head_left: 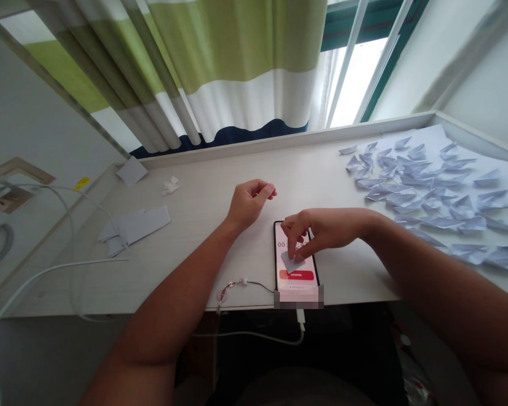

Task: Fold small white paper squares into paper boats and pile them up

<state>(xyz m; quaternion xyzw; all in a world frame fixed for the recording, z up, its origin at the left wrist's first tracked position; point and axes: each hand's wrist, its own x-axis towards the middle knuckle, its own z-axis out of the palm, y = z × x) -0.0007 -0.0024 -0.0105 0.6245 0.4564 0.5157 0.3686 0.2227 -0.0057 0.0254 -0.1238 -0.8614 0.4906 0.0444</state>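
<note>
Fingers point(295, 231) of right hand point(332, 228) pinch narrow on a paper square point(292, 261) over the phone point(281, 254) at near table point(186, 265) edge; I see left hand point(249, 203) loosely curled, holding nothing, just left; folded papers point(419, 192) spread far right.

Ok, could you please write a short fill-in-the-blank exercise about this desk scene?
The right hand pinches a small piece of paper over the ____.
The folded paper shapes lie to the ____ of the phone.
The cable plugged into the phone is ____.

Missing words: phone; right; white.
</note>
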